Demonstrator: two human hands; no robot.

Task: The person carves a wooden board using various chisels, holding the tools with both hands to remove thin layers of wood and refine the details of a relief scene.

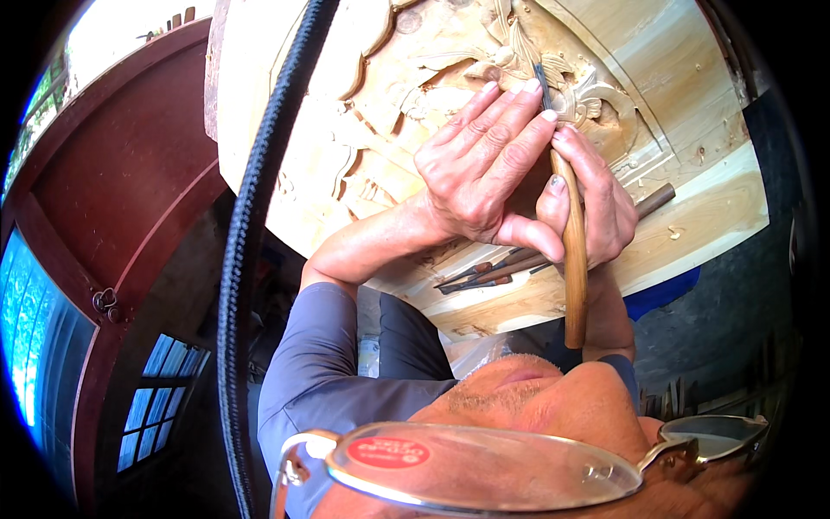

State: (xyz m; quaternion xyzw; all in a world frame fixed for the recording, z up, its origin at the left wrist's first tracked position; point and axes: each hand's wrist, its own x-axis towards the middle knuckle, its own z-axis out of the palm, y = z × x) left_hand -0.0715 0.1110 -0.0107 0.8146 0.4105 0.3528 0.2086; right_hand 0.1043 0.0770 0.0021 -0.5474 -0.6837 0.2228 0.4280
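Note:
My right hand (601,195) is closed round the wooden handle of a carving chisel (575,259). The tool's dark metal blade points up and away, its tip at the carved leaves on a pale wood panel (705,104). My left hand (484,164) lies flat over the carving, fingers stretched out. Its fingertips rest against the chisel near where blade meets handle, and the left thumb reaches toward the lower handle. Floral relief (519,56) shows just beyond the fingertips; part of the carving is hidden under the left hand.
Several more chisels (480,278) lie on the panel's near side, below my left wrist. Another wooden handle (657,199) sticks out right of my right hand. A thick black braided cable (259,173) crosses the view at left, before a red-brown door (121,130).

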